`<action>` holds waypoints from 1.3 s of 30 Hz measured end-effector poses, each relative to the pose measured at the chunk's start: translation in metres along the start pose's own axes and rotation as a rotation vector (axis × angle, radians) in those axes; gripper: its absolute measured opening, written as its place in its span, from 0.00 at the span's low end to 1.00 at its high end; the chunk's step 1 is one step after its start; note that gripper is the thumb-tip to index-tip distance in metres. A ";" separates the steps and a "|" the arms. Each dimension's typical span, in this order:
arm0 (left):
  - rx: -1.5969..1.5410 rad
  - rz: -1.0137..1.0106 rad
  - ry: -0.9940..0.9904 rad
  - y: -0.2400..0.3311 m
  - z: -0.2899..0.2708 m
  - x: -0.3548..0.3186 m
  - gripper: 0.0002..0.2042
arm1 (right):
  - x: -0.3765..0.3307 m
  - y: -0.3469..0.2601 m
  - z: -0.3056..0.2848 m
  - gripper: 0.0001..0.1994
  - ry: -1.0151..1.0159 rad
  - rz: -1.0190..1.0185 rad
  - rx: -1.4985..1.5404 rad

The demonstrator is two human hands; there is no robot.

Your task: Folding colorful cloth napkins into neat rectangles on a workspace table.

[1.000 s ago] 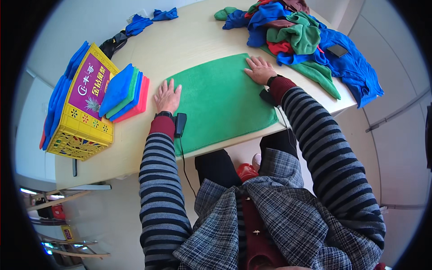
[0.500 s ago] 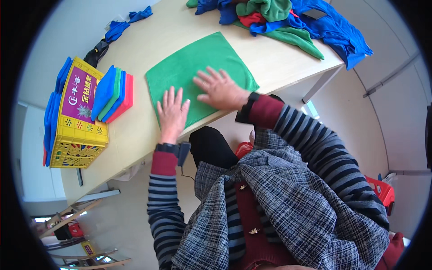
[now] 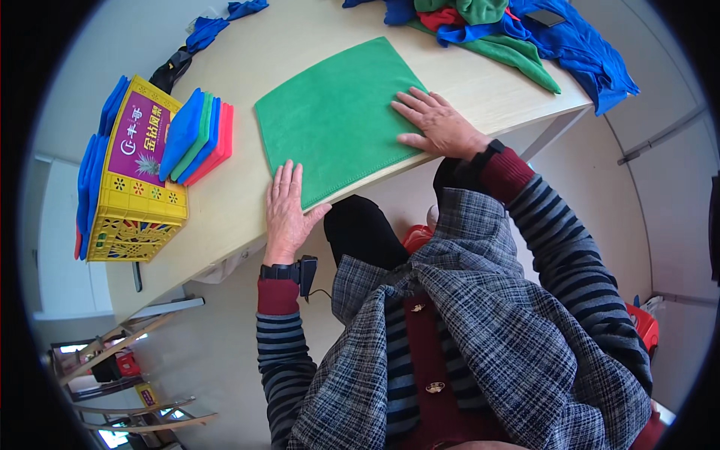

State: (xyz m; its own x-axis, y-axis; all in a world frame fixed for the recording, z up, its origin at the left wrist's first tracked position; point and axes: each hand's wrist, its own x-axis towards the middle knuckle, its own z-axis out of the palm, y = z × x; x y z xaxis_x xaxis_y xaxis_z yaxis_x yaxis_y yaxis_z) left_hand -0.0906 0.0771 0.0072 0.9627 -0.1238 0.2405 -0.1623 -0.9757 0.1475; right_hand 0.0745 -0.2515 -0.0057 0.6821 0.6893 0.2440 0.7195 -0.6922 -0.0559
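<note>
A green cloth (image 3: 337, 112) lies spread flat on the pale table (image 3: 217, 206), close to its front edge. At the cloth's near left corner my left hand (image 3: 287, 212) rests with fingers stretched out, the thumb apart. My right hand (image 3: 441, 127) lies over the right edge of the cloth, its fingers spread and fingertips on the fabric. Neither hand grips anything. Left of the cloth stands a stack of folded cloths (image 3: 199, 139) in blue, green and red, leaning against a yellow crate.
The yellow plastic crate (image 3: 139, 225) has more folded blue cloths (image 3: 88, 169) along its far left side. A heap of crumpled blue, green and red cloths (image 3: 517, 45) lies at the back right, with a dark flat object (image 3: 545, 17) on it. Small blue cloths (image 3: 206, 34) lie at the far left.
My right hand has moved right, from the cloth's middle to its right edge. The left hand has shifted down to the near left corner. The view has shifted slightly.
</note>
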 end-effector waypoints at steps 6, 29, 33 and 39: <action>-0.032 0.057 0.097 -0.002 -0.001 -0.026 0.35 | -0.041 0.001 -0.022 0.33 -0.008 -0.173 0.117; -0.883 -0.362 0.041 -0.069 -0.064 0.080 0.11 | 0.072 0.063 -0.073 0.13 -0.389 0.303 0.918; -0.910 -0.448 0.072 -0.112 -0.005 0.106 0.10 | 0.103 0.076 -0.026 0.13 -0.346 0.496 0.886; -1.041 -0.464 0.195 -0.114 0.019 0.100 0.17 | 0.089 0.072 -0.020 0.18 -0.218 0.596 0.957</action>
State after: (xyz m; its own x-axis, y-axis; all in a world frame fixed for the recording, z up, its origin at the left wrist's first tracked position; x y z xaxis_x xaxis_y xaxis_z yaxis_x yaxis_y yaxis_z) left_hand 0.0286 0.1720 -0.0041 0.9414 0.3259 0.0872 0.0107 -0.2871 0.9578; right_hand 0.1843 -0.2437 0.0317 0.8883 0.3938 -0.2362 0.0153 -0.5394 -0.8419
